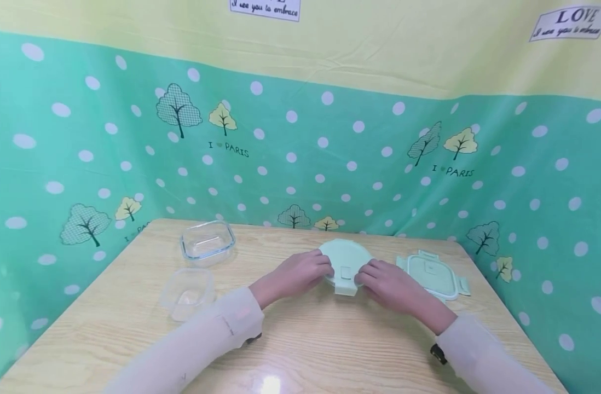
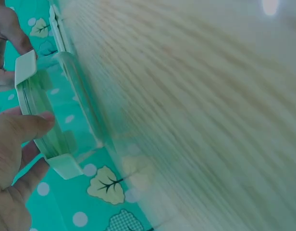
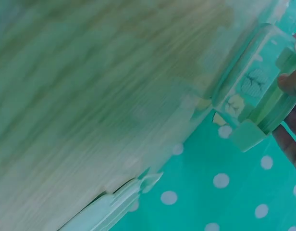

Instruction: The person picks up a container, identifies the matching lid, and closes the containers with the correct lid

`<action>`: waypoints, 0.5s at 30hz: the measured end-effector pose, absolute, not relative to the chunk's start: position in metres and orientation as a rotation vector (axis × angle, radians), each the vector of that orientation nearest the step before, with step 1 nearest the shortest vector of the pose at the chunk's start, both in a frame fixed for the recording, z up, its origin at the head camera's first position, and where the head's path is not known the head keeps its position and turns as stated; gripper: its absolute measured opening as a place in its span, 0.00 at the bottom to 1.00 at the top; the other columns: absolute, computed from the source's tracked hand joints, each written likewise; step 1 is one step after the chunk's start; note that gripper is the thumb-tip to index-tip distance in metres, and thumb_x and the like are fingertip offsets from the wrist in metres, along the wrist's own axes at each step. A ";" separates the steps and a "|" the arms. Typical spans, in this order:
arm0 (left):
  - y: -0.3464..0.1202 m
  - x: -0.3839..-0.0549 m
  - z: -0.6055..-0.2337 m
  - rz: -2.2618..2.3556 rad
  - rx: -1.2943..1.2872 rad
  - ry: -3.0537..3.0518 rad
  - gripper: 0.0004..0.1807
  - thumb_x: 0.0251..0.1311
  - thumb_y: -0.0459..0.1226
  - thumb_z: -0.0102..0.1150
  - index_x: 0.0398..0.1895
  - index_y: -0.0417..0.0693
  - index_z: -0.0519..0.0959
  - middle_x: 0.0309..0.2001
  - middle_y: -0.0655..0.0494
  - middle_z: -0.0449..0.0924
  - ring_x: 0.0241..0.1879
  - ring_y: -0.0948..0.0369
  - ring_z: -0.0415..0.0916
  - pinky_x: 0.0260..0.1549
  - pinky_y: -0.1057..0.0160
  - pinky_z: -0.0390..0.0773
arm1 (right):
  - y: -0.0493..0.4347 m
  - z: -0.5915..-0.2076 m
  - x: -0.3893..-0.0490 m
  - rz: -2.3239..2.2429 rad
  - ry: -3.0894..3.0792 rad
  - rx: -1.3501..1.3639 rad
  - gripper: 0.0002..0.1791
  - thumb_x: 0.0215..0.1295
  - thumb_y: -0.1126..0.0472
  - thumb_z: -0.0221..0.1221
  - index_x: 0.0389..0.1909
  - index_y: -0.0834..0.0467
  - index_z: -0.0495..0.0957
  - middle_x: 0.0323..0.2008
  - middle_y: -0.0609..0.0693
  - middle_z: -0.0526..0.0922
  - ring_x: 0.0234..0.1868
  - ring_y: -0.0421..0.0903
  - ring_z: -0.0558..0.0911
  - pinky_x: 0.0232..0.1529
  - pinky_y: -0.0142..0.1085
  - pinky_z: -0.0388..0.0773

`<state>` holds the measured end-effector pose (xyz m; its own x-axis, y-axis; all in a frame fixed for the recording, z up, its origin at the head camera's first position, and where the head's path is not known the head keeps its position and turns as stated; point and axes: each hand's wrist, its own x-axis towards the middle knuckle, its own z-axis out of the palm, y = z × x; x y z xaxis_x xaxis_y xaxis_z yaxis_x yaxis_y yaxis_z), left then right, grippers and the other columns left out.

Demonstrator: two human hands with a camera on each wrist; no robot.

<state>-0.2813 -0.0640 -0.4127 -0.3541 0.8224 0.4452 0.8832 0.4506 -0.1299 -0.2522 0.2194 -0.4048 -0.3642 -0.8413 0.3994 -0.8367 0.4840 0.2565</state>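
A round pale green snap lid sits on a clear glass container, its side clips sticking outward and unlatched. My left hand grips the lid's left edge, and in the left wrist view its thumb presses the side of the rim. On the opposite edge my right hand holds the lid too, with its thumb against the rim in the right wrist view. A front clip points toward me between the hands. Most of the container is hidden under the lid in the head view.
A squarish green lid with clips spread lies to the right. On the left stand a rectangular glass container and, nearer, a smaller clear container. A patterned green and yellow cloth hangs behind the wooden table.
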 end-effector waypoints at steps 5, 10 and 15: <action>-0.047 -0.293 -0.416 -0.211 -1.384 -2.313 0.11 0.63 0.29 0.66 0.45 0.53 0.87 0.44 0.62 0.84 0.46 0.63 0.78 0.47 0.73 0.79 | 0.231 -0.405 -0.262 0.016 -2.291 1.341 0.17 0.53 0.69 0.73 0.43 0.55 0.83 0.41 0.46 0.84 0.43 0.45 0.81 0.43 0.38 0.85; -0.029 -0.306 -0.417 -0.206 -1.328 -2.402 0.13 0.64 0.30 0.66 0.47 0.54 0.87 0.46 0.63 0.84 0.49 0.63 0.78 0.48 0.72 0.79 | 0.242 -0.405 -0.272 0.050 -2.338 1.301 0.17 0.52 0.70 0.74 0.43 0.56 0.83 0.40 0.47 0.84 0.42 0.45 0.81 0.42 0.39 0.85; -0.013 -0.318 -0.416 -0.253 -1.295 -2.449 0.14 0.64 0.29 0.65 0.49 0.54 0.86 0.49 0.62 0.84 0.52 0.63 0.77 0.52 0.73 0.78 | 0.254 -0.405 -0.283 0.029 -2.383 1.218 0.17 0.52 0.72 0.74 0.40 0.55 0.82 0.37 0.45 0.83 0.38 0.44 0.79 0.38 0.37 0.82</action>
